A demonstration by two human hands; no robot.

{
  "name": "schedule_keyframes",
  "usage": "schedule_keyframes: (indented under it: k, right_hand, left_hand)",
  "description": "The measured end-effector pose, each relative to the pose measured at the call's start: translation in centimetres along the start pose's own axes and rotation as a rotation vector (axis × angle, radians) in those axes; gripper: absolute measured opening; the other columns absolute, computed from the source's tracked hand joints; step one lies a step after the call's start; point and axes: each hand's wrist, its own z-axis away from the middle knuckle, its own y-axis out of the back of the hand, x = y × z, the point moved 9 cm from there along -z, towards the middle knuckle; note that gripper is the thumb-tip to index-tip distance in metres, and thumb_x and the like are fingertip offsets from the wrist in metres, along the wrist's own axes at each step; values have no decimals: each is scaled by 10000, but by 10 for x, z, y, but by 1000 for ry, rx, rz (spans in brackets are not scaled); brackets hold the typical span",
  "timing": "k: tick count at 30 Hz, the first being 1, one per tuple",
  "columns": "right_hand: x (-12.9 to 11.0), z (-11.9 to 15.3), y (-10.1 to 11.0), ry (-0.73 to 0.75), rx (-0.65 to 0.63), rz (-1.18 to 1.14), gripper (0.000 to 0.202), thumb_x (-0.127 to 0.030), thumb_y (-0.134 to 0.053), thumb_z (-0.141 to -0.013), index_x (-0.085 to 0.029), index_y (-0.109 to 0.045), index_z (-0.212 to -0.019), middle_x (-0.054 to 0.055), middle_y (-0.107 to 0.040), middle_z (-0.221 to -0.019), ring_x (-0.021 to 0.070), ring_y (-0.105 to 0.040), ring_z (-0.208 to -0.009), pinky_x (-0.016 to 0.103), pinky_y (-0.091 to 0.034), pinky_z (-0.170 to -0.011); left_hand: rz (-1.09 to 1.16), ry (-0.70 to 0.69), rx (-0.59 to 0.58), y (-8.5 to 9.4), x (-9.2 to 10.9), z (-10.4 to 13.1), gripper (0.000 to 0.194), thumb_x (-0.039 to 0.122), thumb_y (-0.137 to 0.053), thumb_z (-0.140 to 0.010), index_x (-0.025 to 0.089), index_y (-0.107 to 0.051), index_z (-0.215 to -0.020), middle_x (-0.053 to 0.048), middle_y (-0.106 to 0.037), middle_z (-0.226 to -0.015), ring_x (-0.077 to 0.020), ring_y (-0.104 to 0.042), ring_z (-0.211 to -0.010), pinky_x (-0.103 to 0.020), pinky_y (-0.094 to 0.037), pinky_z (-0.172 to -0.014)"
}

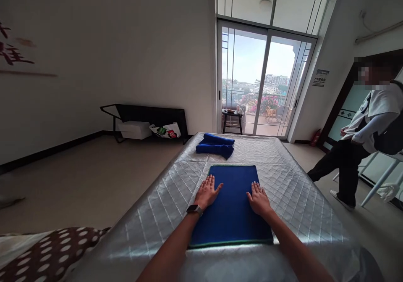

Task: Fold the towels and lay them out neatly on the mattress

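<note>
A blue cloth [231, 214] with a green edge lies flat in a rectangle on the silver quilted cover [163, 206]. My left hand [208, 191], with a watch on its wrist, rests palm down on the cloth's left edge, fingers stretched out and thumb apart. On the opposite edge my right hand [259, 198] lies flat too, its fingers extended. Neither hand grips anything. Beyond the flat cloth, two rolled blue cloths [215, 149] lie side by side near the far end of the cover.
A person [374, 118] with a dark bag sits at the right. Against the left wall stands a black bench frame [151, 113] with a white box [134, 130] below it. Sliding glass doors [264, 80] are straight ahead. A brown polka-dot fabric [53, 252] lies at lower left.
</note>
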Motion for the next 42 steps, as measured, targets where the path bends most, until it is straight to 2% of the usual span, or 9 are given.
schedule_keyframes:
  k: [9,14,17,22,26,29,35,38,42]
  right_hand:
    - [-2,6,0,4,43,-33,672,-461,-251,-1016,-100,-244,-1583,112,-231,-1641,216,-161,-1533,384,-106,-1226]
    - [-3,9,2,14,47,-34,648,-411,-254,-1016,-95,-247,-1581,118,-236,-1638,213,-167,-1532,388,-113,-1227]
    - [-6,12,1,83,27,-4,640,-320,-341,-984,-120,-248,-1584,109,-220,-1644,227,-151,-1535,405,-114,-1229]
    - [-6,12,-1,103,25,11,648,-292,-349,-973,-105,-242,-1584,120,-214,-1642,237,-168,-1532,406,-121,-1229]
    - [-4,11,3,33,59,-34,647,-382,-285,-1002,-87,-259,-1577,127,-254,-1628,222,-190,-1527,391,-133,-1227]
    - [-4,11,5,14,60,-50,665,-436,-256,-1012,-83,-262,-1575,119,-257,-1628,216,-191,-1526,378,-122,-1228]
    - [-5,13,8,14,59,-40,665,-445,-245,-1016,-85,-265,-1575,112,-253,-1631,208,-181,-1528,365,-113,-1227]
    - [-6,14,10,15,51,-31,664,-442,-240,-1018,-79,-262,-1574,112,-248,-1632,202,-177,-1529,365,-107,-1229]
    - [-6,14,11,15,50,-29,665,-437,-249,-1018,-72,-252,-1574,118,-247,-1632,200,-177,-1529,364,-111,-1230]
  left_hand:
    - [-22,-10,-103,4,11,-10,902,683,-146,-953,1,-395,-1488,-268,-360,-1564,-385,-292,-1480,-531,-250,-1195]
    - [21,-242,-77,-6,85,-12,544,527,-505,-962,189,-522,-1389,-152,-508,-1471,-314,-515,-1309,-567,-413,-1089]
    - [57,-401,-70,-14,131,0,425,416,-616,-933,207,-569,-1300,-99,-574,-1356,-251,-596,-1161,-503,-518,-979]
    - [90,-534,-76,-18,161,22,430,414,-619,-932,203,-567,-1304,-103,-566,-1367,-260,-588,-1175,-514,-510,-988]
    - [80,-552,-109,-16,138,43,541,527,-438,-990,239,-483,-1445,-118,-469,-1530,-285,-462,-1373,-523,-366,-1142]
    - [30,-445,-151,-12,90,56,644,567,-190,-1018,229,-374,-1534,-84,-365,-1608,-239,-308,-1491,-438,-259,-1215]
    - [-39,-230,-182,1,-3,83,699,599,-192,-1000,189,-306,-1555,-68,-263,-1636,-224,-238,-1516,-417,-234,-1231]
    - [-45,-196,-174,6,-19,93,706,593,-210,-996,171,-306,-1553,-80,-252,-1636,-233,-237,-1516,-429,-240,-1229]
    - [-42,-170,-177,11,-19,98,734,612,-237,-984,152,-314,-1551,-93,-264,-1631,-246,-249,-1513,-433,-241,-1227]
